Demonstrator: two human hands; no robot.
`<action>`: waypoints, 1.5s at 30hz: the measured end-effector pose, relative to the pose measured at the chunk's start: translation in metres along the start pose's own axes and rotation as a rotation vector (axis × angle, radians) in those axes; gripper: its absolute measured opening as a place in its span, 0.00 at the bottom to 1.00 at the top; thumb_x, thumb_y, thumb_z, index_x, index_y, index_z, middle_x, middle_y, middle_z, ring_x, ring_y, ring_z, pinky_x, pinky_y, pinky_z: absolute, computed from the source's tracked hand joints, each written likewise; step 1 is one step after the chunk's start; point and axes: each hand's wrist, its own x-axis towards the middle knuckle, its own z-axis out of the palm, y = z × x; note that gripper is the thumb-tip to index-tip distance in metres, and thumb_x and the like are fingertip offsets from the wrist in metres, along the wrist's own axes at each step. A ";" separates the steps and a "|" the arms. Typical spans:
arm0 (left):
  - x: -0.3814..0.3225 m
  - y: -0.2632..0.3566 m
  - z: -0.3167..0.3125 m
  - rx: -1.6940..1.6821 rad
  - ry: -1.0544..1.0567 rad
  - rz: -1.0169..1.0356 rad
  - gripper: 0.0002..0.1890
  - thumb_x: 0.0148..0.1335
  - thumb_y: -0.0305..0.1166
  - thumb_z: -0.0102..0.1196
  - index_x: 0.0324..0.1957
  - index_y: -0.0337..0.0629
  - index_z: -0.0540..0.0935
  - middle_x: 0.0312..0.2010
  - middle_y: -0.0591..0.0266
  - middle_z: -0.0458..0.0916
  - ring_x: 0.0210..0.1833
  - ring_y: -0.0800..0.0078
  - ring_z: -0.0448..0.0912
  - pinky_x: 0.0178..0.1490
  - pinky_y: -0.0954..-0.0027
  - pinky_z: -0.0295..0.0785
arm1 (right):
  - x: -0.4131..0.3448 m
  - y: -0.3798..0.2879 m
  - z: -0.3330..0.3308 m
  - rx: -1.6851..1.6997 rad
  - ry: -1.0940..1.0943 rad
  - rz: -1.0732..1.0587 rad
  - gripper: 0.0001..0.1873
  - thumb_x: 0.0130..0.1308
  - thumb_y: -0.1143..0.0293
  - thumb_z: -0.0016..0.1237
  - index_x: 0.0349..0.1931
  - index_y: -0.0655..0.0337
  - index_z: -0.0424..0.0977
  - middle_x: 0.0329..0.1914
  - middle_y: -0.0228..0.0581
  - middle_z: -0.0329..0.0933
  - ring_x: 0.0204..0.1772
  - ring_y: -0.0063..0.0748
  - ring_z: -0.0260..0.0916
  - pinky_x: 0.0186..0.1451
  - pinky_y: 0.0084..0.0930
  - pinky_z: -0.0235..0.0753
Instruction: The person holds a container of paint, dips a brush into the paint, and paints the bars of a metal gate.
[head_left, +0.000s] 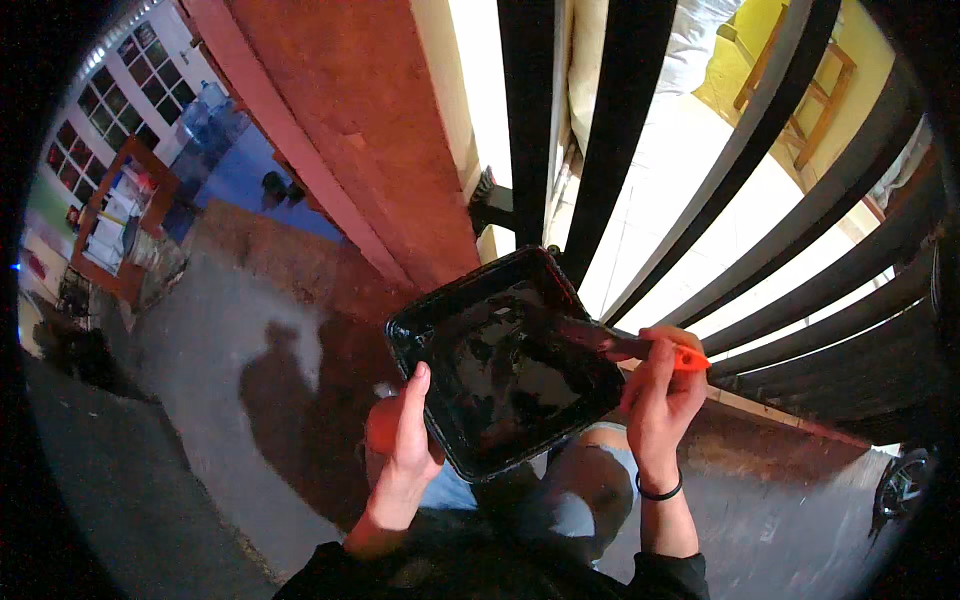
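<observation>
My left hand (407, 439) grips the left rim of a black paint tray (450, 442), its thumb over the edge and the fingers hidden beneath. Dark, wet-looking paint coats the tray, with greyish patches on its floor. In my right hand (666, 397) is a paintbrush (615, 343) with an orange handle end. The brush points left into the tray, and its dark bristles are hard to tell from the paint. Just beyond the tray stand the black slats of a gate (624, 142).
A reddish-brown wall pillar (360, 112) rises beside the gate. Tiled floor (675, 187) and a wooden stool (814, 97) show behind the slats. At left are a wooden-framed rack (120, 217) and large water bottles (202, 112). A wheel (902, 484) stands at far right.
</observation>
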 end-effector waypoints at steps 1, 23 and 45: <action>0.004 -0.001 -0.004 -0.012 -0.004 0.007 0.29 0.77 0.49 0.49 0.67 0.37 0.73 0.63 0.52 0.79 0.62 0.59 0.80 0.66 0.56 0.75 | 0.003 -0.009 0.000 0.090 0.044 0.149 0.13 0.82 0.62 0.43 0.47 0.63 0.74 0.20 0.27 0.70 0.17 0.13 0.61 0.23 0.13 0.63; 0.000 0.014 -0.018 0.001 0.040 0.038 0.19 0.76 0.42 0.56 0.59 0.39 0.76 0.51 0.66 0.80 0.52 0.78 0.78 0.57 0.68 0.75 | -0.013 -0.034 -0.003 -0.171 -0.020 -0.079 0.16 0.83 0.59 0.40 0.50 0.65 0.70 0.37 0.39 0.77 0.23 0.17 0.68 0.23 0.15 0.65; 0.021 0.008 -0.069 0.211 -0.055 0.052 0.32 0.73 0.43 0.60 0.67 0.32 0.65 0.56 0.55 0.77 0.55 0.69 0.75 0.63 0.64 0.69 | -0.046 -0.066 0.077 -0.969 -0.002 -0.224 0.15 0.80 0.62 0.45 0.44 0.67 0.75 0.26 0.30 0.74 0.28 0.16 0.68 0.31 0.20 0.66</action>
